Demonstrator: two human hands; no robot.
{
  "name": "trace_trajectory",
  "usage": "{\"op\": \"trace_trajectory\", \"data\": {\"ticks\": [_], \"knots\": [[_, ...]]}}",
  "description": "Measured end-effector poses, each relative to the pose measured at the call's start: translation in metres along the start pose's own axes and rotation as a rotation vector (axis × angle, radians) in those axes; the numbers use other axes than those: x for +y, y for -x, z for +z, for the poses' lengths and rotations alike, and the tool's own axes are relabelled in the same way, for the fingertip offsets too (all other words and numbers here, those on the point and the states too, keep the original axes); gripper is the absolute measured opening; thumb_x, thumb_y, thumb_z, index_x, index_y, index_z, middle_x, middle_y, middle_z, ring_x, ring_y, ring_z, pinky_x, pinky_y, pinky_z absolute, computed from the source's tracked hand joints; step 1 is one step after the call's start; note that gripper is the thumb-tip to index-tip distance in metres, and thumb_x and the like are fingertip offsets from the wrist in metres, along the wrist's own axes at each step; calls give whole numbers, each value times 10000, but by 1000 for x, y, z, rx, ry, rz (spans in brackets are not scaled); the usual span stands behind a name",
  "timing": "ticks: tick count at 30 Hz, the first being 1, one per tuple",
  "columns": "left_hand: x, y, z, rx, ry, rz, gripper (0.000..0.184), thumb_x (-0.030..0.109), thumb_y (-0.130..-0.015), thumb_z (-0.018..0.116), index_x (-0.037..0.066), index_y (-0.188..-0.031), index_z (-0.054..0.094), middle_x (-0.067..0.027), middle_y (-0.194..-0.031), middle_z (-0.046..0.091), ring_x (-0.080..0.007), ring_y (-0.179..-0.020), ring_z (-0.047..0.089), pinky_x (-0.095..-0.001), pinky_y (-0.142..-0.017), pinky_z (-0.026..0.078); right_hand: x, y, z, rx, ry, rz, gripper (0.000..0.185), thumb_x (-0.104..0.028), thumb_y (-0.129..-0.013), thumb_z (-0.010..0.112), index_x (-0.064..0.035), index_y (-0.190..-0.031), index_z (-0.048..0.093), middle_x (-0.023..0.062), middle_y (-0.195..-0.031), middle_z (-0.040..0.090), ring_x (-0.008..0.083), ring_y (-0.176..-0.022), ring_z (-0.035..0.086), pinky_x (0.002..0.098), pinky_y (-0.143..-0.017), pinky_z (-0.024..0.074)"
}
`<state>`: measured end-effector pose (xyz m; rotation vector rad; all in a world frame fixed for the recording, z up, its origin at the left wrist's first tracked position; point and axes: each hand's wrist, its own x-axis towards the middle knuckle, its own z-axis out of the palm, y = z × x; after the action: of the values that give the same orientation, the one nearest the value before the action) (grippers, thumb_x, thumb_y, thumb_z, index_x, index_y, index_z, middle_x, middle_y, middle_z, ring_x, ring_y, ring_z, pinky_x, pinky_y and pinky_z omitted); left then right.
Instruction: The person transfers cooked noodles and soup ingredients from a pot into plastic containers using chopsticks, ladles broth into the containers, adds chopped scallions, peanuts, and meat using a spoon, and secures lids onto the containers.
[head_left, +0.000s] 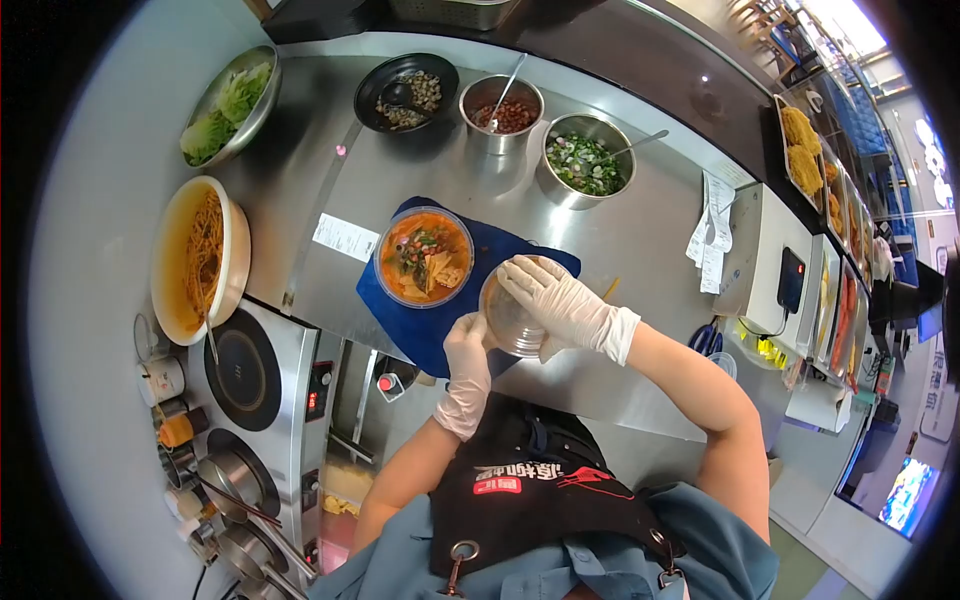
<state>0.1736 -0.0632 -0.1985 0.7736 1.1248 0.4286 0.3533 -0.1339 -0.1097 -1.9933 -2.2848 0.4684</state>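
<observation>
Both hands wear thin white gloves. My right hand (563, 303) lies over a clear round plastic piece (515, 322), a lid or container, with its fingers on the top. At the left edge of that piece is my left hand (467, 362), its fingers bent against the rim. Just left of both hands, a round clear tub (424, 257) of red soup with toppings stands uncovered on a blue cloth (415, 333). The undersides of the clear piece and my left fingertips are partly hidden.
Behind are a black bowl (372, 93), a steel pot of red bits (528, 93) and one of chopped greens (590, 165). Left are a lettuce bowl (262, 112), a noodle bowl (236, 250) and an induction cooker (290, 345). Receipts (713, 225) lie right, beside a boxy machine (755, 235).
</observation>
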Motion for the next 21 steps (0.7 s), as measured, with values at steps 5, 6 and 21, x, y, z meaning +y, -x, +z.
{"op": "trace_trajectory", "data": {"ticks": [5, 6, 21], "knots": [[11, -26, 13, -41, 46, 57, 217, 192, -936, 616, -10, -1008, 652, -33, -917, 650, -106, -796, 596, -240, -727, 492, -2, -3, -2, -40, 63, 23, 1278, -438, -319, 877, 44, -1378, 348, 179, -1377, 421, 312, -1318, 390, 408, -1104, 306], [12, -28, 15, -26, 97, 44, 245, 190, -921, 641, -39, -1006, 665, -54, -937, 664, -119, -813, 604, -245, -747, 492, -2, -3, -2, -48, 67, 21, 1278, -438, -319, 877, 44, -1378, 348, 179, -1377, 421, 312, -1318, 390, 408, -1104, 306], [12, -38, 20, 26, -188, 56, 290, 208, -962, 557, -57, -938, 672, -56, -818, 655, -112, -703, 535, -269, -673, 450, -2, -6, -1, -58, 81, 6, 1292, -432, -304, 852, 55, -1383, 335, 191, -1366, 426, 324, -1313, 394, 398, -1114, 300]]}}
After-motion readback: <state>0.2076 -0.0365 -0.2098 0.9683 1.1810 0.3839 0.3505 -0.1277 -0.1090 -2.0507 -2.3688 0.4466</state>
